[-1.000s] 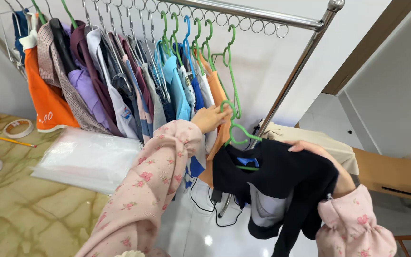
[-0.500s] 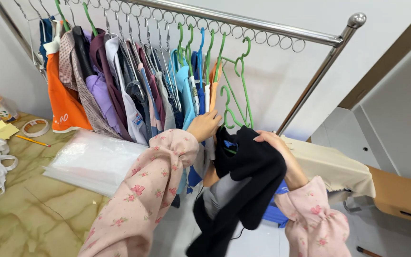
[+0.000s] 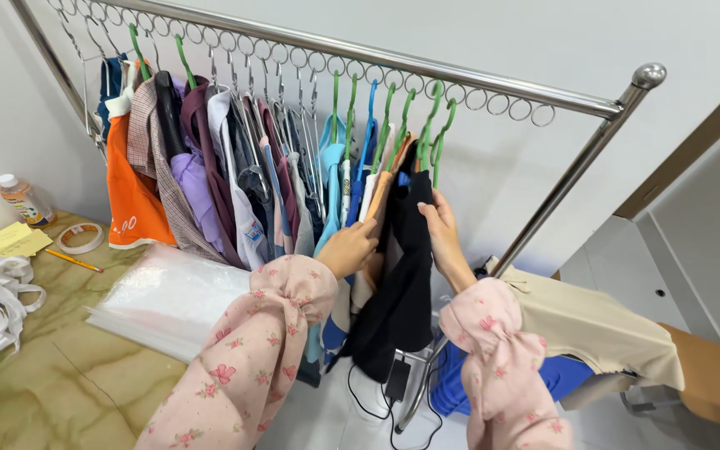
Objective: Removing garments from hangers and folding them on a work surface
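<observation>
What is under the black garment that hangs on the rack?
Under the black garment are a black adapter with cables on the white floor and part of a blue bin. The garment hides the rack's foot.

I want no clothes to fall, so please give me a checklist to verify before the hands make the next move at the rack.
1. Green hanger hooked in a ring of the rail: ok.
2. Black garment hangs straight down: ok.
3. Right hand on the black garment: ok.
4. Left hand parts the neighbouring clothes: ok.
5. Garment sits evenly on the hanger: cannot tell.
6. Floor under the rack free of cables: not ok.
</observation>
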